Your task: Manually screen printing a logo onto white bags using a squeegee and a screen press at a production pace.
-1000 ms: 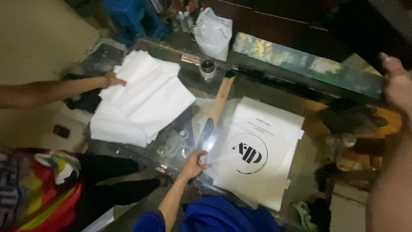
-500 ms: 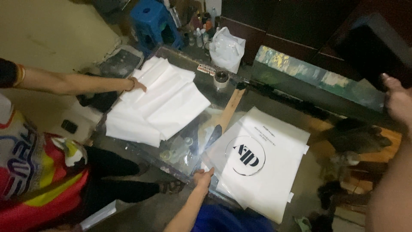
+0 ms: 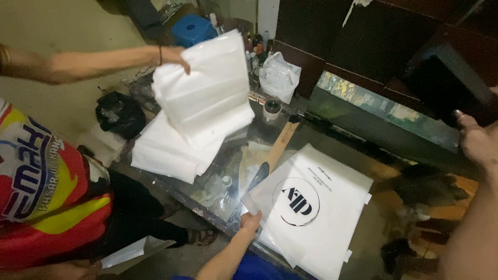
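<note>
Head view: left hand (image 3: 251, 220) fingers pinch printed sheet (image 3: 311, 207); right hand (image 3: 476, 141) open; co-worker lifts white stack (image 3: 207, 93).

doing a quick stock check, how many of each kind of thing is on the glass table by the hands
printed white plastic bag with a round black mark: 1
stacks of plain white plastic bags: 2, one lying on the glass, one lifted by a co-worker's hand
wooden-handled squeegee: 1
roll of tape: 1
total: 5
The left hand touches the printed bag's corner.
</note>
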